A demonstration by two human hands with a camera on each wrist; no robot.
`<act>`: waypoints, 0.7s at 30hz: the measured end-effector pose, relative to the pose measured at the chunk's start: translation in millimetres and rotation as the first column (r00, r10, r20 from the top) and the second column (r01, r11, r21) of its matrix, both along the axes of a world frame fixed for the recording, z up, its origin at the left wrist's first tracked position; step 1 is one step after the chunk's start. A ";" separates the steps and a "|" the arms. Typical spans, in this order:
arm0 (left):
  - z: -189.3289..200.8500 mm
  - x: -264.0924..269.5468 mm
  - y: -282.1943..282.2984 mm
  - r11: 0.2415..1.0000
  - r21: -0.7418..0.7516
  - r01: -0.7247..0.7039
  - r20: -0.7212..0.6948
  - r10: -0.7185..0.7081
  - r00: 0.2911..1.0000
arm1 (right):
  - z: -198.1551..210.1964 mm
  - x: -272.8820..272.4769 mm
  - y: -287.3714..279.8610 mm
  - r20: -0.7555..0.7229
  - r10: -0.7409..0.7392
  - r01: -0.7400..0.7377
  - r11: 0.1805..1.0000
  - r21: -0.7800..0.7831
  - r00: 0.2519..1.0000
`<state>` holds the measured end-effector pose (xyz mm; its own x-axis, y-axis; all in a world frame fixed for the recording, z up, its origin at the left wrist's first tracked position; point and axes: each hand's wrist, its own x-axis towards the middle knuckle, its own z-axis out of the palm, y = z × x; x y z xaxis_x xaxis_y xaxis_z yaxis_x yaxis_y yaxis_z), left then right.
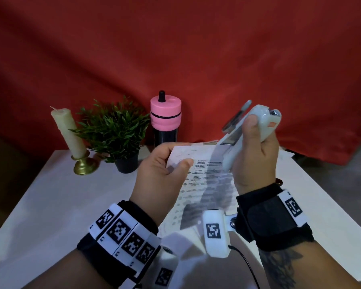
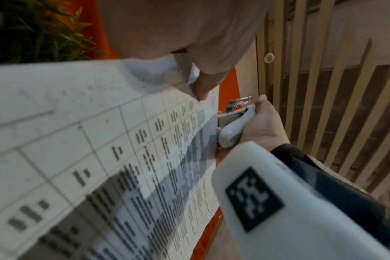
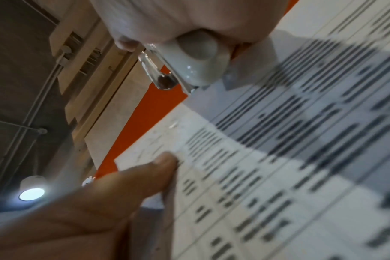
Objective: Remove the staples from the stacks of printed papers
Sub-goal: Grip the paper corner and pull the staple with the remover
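Observation:
A stack of printed papers [image 1: 204, 184] with tables of text is lifted above the white table [image 1: 61, 195]. My left hand [image 1: 165, 163] pinches its upper left corner between thumb and fingers; the same papers [image 2: 100, 158] fill the left wrist view, and the papers [image 3: 278, 167] fill the right wrist view. My right hand [image 1: 256, 155] grips a white stapler with a metal staple-remover tip [image 1: 250, 130], raised just right of the papers' top edge. That white tool [image 2: 234, 128] shows beside the papers' edge, and from the right wrist the tool [image 3: 196, 59] hangs above the page. No staple is visible.
At the table's back stand a cream candle in a brass holder [image 1: 71, 138], a small potted plant [image 1: 115, 132] and a pink-and-black bottle [image 1: 165, 119]. A red cloth backdrop [image 1: 196, 59] hangs behind. A black cable [image 1: 246, 265] trails from my right wrist.

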<state>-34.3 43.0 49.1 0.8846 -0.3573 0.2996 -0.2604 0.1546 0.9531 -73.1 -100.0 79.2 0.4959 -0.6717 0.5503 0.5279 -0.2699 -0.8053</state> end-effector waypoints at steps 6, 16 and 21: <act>6.1 -4.2 -5.1 0.997 0.075 0.008 -0.064 -0.003 0.998 | 13.7 11.1 16.3 -0.164 0.079 -0.073 0.997 0.040 0.983; 7.8 -9.0 -8.1 0.999 0.033 0.033 -0.019 -0.032 0.999 | 18.3 13.0 23.9 -0.174 0.052 -0.040 0.996 0.074 0.983; 4.8 -9.4 -8.9 0.999 0.038 0.025 0.016 -0.026 1.000 | 18.0 12.5 24.1 -0.155 0.012 -0.010 1.000 0.013 0.988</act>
